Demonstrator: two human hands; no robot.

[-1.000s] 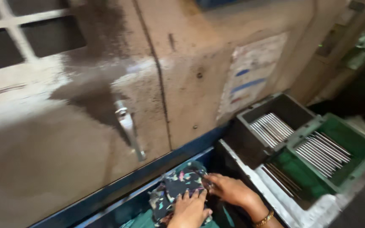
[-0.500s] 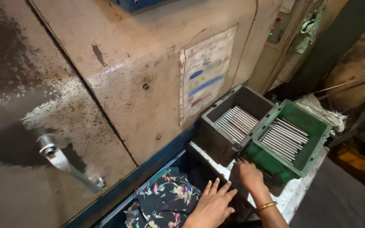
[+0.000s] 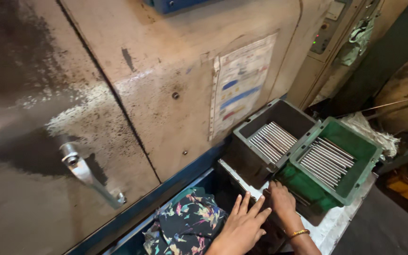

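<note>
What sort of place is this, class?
Probably a factory floor: a grimy machine housing with a metal door handle, plus a grey bin and a green bin of metal rods.

Dim, warm indoor light; corners fall into shadow, with slight wide-angle edge distortion.

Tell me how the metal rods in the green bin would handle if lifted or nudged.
The metal rods look thin, straight and stiff, so they probably won't bend. Being round, they would likely roll once out of the green bin. Their sheen suggests they might be slippery. The right hand rests by the bin's lower edge.
</note>
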